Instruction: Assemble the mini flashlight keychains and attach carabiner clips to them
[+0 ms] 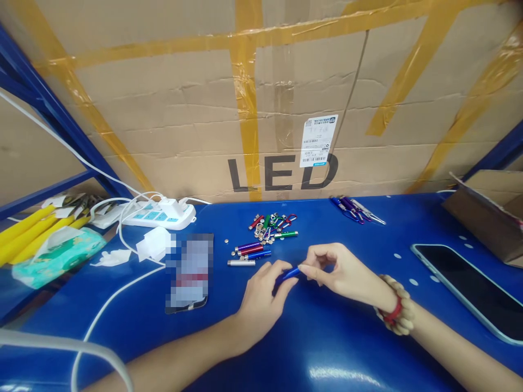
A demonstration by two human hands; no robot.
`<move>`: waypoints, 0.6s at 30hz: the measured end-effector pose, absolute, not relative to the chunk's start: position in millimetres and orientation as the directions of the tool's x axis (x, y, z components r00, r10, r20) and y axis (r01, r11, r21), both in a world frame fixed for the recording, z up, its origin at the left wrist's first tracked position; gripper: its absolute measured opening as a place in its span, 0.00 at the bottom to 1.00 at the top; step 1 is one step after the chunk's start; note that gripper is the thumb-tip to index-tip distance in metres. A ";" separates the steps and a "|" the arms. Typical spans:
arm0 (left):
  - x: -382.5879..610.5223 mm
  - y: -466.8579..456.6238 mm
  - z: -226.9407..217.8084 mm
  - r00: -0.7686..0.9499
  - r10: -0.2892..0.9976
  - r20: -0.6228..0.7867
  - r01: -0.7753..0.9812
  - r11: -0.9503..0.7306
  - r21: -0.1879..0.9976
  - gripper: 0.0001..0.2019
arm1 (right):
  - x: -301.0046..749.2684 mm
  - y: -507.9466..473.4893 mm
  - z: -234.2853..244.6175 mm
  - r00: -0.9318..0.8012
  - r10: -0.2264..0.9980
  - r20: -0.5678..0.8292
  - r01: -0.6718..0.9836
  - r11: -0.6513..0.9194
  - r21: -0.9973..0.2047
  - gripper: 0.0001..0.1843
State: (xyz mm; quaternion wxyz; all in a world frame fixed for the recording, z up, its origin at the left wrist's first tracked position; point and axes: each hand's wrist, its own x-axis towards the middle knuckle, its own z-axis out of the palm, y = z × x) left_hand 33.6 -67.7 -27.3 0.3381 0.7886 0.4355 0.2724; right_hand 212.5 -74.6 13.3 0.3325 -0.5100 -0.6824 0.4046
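Observation:
My left hand [265, 296] pinches a small blue metal flashlight tube [291, 273] between thumb and fingers, tilted up to the right. At the tube's upper right end, my right hand [337, 269] closes thumb and forefinger on its tip; any small part between those fingertips is hidden. Just beyond my hands lie loose tubes: a silver tube [242, 263], a blue tube [257, 255], a red tube [251, 250] and a purple tube [247, 246]. Behind them is a pile of small carabiner clips [281, 221], coin-like button cells [261, 231] and a green tube [286, 234].
A phone [190, 272] lies left, and another phone [469, 288] right. Farther back are assembled flashlights with clips [355, 209], a power strip [163, 215] with white cables, a tissue pack [59, 256] and an open carton [486, 212]. A large cardboard box [183, 120] walls the back.

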 end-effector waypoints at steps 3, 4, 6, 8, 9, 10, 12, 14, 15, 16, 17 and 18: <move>34.3 -68.0 -26.6 0.455 0.885 0.100 0.477 -0.337 0.812 0.08 | 210.5 -73.6 13.0 -0.244 0.967 0.078 0.441 0.182 -0.879 0.18; 34.5 -68.1 -26.7 0.450 0.888 0.095 0.469 -0.325 0.821 0.08 | 210.1 -73.3 12.9 -0.239 0.967 0.086 0.447 0.188 -0.874 0.19; 34.9 -68.0 -27.0 0.438 0.894 0.095 0.454 -0.311 0.835 0.09 | 209.7 -73.0 12.5 -0.232 0.968 0.095 0.456 0.194 -0.869 0.19; 35.3 -67.7 -27.5 0.425 0.900 0.095 0.445 -0.299 0.844 0.09 | 209.8 -72.8 11.8 -0.232 0.967 0.106 0.458 0.205 -0.865 0.19; 35.5 -67.5 -27.7 0.421 0.903 0.091 0.442 -0.291 0.848 0.09 | 209.8 -72.7 11.4 -0.235 0.965 0.114 0.458 0.213 -0.863 0.18; 35.8 -67.5 -28.1 0.418 0.905 0.084 0.439 -0.282 0.853 0.09 | 209.9 -72.5 10.9 -0.239 0.963 0.122 0.457 0.222 -0.861 0.18; 36.3 -67.5 -28.7 0.414 0.907 0.071 0.427 -0.263 0.865 0.09 | 210.0 -71.7 9.7 -0.240 0.961 0.137 0.457 0.237 -0.857 0.17; 36.4 -67.4 -29.0 0.409 0.910 0.069 0.402 -0.247 0.882 0.10 | 210.2 -70.1 8.1 -0.229 0.963 0.145 0.460 0.238 -0.855 0.17; 36.2 -67.1 -28.7 0.403 0.912 0.074 0.384 -0.242 0.891 0.10 | 210.5 -69.0 7.1 -0.222 0.964 0.147 0.461 0.236 -0.856 0.18; 35.8 -66.5 -28.0 0.394 0.915 0.086 0.364 -0.242 0.899 0.10 | 211.1 -67.8 6.0 -0.216 0.965 0.149 0.459 0.235 -0.857 0.19; 35.1 -65.6 -26.7 0.382 0.918 0.105 0.347 -0.247 0.905 0.10 | 211.9 -66.4 4.8 -0.209 0.966 0.152 0.457 0.234 -0.858 0.19; 34.2 -64.4 -24.8 0.365 0.922 0.132 0.332 -0.262 0.906 0.10 | 212.9 -65.1 3.5 -0.201 0.967 0.158 0.457 0.235 -0.858 0.19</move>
